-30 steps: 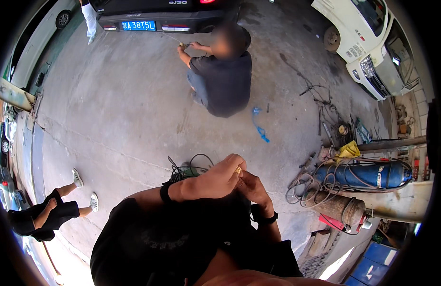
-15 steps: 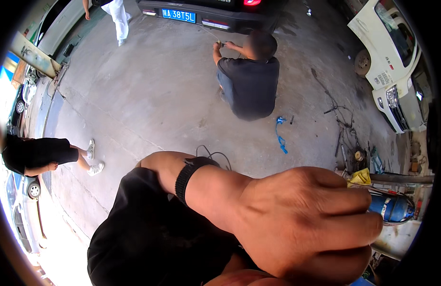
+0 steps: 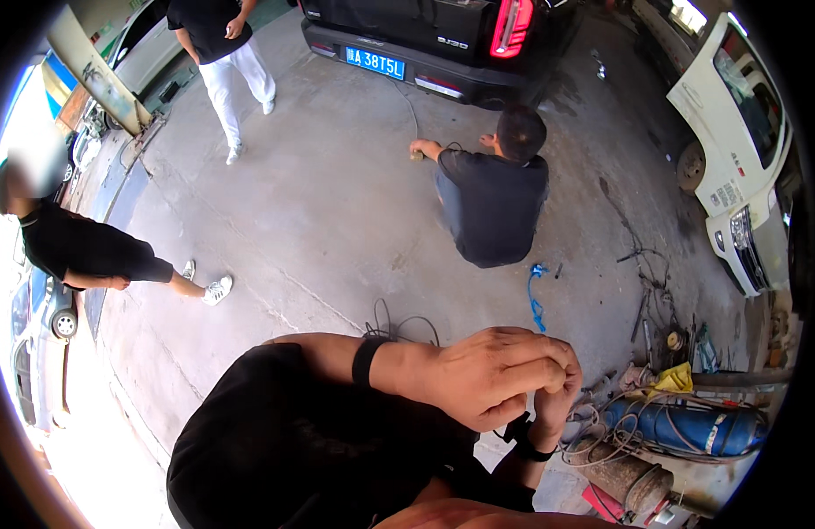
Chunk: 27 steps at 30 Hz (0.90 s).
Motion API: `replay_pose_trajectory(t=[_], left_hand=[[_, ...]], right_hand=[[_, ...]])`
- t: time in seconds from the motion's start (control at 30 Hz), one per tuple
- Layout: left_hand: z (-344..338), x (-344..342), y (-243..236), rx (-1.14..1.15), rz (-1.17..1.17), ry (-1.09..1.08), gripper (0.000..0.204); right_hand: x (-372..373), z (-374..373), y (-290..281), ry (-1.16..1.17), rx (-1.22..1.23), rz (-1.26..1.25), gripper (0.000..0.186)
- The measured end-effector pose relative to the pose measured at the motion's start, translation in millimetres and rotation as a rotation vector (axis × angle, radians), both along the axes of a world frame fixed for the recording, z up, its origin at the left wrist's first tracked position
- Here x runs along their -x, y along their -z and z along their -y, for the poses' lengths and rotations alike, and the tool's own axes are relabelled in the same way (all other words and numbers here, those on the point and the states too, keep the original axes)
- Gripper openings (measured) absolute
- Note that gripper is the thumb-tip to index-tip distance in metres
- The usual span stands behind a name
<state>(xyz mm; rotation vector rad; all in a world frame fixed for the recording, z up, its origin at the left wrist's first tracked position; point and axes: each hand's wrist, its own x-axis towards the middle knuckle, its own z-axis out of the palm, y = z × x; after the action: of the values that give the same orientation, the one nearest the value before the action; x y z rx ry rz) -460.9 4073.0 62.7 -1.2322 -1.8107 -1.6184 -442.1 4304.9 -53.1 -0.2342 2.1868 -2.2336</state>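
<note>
We bring our two hands together in front of us; our left hand [image 3: 491, 379] has its fingers bent over our right hand [image 3: 555, 406], which it partly hides; we cannot tell whether they grasp something small or are simply clenched; a black band [image 3: 363, 362] circles our left wrist; a thin dark cable [image 3: 394, 331] lies looped on the floor [image 3: 337, 220], just beyond that wrist; toward the floor's right edge, near our right hand, a blue cylinder [image 3: 681, 427] lies on its side, with a rusty brown cylinder [image 3: 632, 476] beside it and a yellow cloth [image 3: 672, 381] beyond; farther out we see a blue strap [image 3: 536, 298], then a crouching person [image 3: 495, 212] near a black vehicle [image 3: 407, 35] at the floor's far edge.
</note>
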Motion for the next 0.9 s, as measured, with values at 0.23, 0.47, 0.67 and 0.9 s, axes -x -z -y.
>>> replay_pose_trajectory(t=[0.23,0.47,0.67,0.9], left_hand=[[-2,-19,58,0.096,0.204,-0.002,0.034],[-1,-20,65,0.086,0.226,0.022,0.04],[6,-22,69,0.143,0.306,-0.032,0.045],[2,-23,72,0.117,0.471,0.051,0.039]], right_hand=[[-16,63,-12,-0.368,0.567,0.02,0.042],[-14,65,-11,-0.224,0.371,-0.006,0.035],[-21,49,-4,-0.183,0.238,0.032,0.037],[-36,43,-2,-0.075,0.249,0.076,0.036]])
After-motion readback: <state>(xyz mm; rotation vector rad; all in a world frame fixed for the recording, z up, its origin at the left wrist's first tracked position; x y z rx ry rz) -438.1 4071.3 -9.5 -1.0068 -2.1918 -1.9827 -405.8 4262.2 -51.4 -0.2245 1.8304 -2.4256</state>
